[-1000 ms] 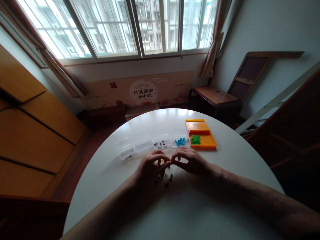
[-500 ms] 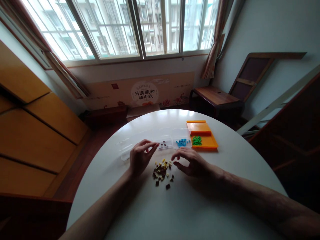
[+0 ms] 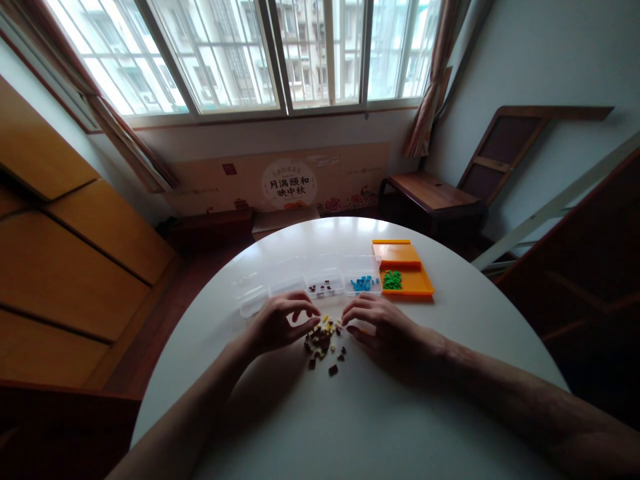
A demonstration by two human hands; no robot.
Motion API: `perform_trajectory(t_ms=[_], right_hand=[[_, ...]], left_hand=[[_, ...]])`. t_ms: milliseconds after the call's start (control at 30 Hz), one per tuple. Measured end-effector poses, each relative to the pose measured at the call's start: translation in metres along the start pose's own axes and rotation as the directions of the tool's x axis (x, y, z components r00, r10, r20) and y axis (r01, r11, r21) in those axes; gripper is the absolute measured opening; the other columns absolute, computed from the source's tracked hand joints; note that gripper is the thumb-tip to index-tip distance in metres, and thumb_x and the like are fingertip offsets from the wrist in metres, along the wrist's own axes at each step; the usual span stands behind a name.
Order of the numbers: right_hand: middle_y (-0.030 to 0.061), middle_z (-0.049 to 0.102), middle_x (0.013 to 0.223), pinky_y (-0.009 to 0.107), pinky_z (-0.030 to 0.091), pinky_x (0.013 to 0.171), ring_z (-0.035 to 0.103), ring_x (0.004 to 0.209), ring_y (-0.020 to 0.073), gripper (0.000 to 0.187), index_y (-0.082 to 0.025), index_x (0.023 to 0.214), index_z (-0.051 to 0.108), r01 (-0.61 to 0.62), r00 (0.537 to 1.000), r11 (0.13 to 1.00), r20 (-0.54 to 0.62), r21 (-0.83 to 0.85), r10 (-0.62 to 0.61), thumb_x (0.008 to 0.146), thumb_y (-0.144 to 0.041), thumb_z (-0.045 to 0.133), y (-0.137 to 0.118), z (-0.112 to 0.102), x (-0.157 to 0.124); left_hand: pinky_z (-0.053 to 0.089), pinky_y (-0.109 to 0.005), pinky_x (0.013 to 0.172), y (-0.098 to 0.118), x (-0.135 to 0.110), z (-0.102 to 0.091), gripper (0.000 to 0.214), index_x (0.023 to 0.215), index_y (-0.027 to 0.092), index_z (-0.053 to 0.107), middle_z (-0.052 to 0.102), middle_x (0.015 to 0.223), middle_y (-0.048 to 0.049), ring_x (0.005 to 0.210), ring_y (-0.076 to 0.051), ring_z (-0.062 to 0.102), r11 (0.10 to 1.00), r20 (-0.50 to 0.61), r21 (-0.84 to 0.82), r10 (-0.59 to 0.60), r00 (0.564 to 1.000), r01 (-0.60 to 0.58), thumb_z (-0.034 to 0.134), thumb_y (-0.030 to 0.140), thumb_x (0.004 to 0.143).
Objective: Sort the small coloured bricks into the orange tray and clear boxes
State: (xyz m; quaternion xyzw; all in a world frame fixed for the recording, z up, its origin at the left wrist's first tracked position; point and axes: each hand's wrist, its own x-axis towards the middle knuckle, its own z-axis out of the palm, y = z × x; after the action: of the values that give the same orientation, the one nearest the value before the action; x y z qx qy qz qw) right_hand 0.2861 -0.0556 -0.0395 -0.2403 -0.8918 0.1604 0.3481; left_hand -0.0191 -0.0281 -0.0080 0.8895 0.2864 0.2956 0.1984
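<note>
A loose pile of small brown and yellow pieces [image 3: 323, 341] lies on the round white table [image 3: 380, 427]. My left hand [image 3: 277, 325] rests just left of the pile, its fingers arched and a gap between thumb and fingertips, nothing seen in it. My right hand [image 3: 383, 327] sits just right of the pile, fingers curled, thumb and forefinger pinched at the pile's edge; what they pinch is too small to make out. Behind the hands stands a row of clear boxes: one with dark pieces [image 3: 325, 283], one with blue pieces [image 3: 363, 283].
An orange tray [image 3: 417, 285] holding green pieces [image 3: 393, 279] stands right of the clear boxes. More clear boxes [image 3: 255, 293] extend to the left. Beyond the table are a dark wooden bench [image 3: 430, 193], a window and wooden panels at left.
My left hand has come back from the clear boxes to the pile's left side. My right hand's fingers have curled in toward the pile.
</note>
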Motion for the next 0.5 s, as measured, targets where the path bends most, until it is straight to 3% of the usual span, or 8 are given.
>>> perform_trajectory(t_ms=[200, 500], right_hand=[[0.0051, 0.081, 0.114, 0.038, 0.059, 0.091, 0.07, 0.102, 0.0216, 0.013, -0.024, 0.113, 0.074, -0.001, 1.0, 1.0, 0.027, -0.01, 0.001, 0.103, -0.019, 0.066, 0.003, 0.002, -0.002], [0.0055, 0.081, 0.115, 0.037, 0.06, 0.092, 0.071, 0.101, 0.0205, 0.014, -0.024, 0.113, 0.075, 0.008, 0.999, 1.0, 0.038, -0.022, -0.007, 0.103, -0.019, 0.067, 0.004, 0.002, -0.002]], left_hand=[[0.048, -0.025, 0.065, 0.009, -0.002, -0.004, 0.012, 0.087, 0.02, 0.076, 0.073, 0.088, -0.0039, 0.07, -0.013, 0.061, 1.0, 0.177, 0.025, -0.016, 0.984, 0.012, 0.076, 0.026, 0.097], [0.048, -0.022, 0.064, 0.013, 0.0, -0.012, 0.009, 0.097, 0.023, 0.082, 0.077, 0.095, -0.0033, 0.069, -0.011, 0.064, 0.999, 0.244, 0.016, -0.054, 0.968, 0.051, 0.079, 0.031, 0.098]])
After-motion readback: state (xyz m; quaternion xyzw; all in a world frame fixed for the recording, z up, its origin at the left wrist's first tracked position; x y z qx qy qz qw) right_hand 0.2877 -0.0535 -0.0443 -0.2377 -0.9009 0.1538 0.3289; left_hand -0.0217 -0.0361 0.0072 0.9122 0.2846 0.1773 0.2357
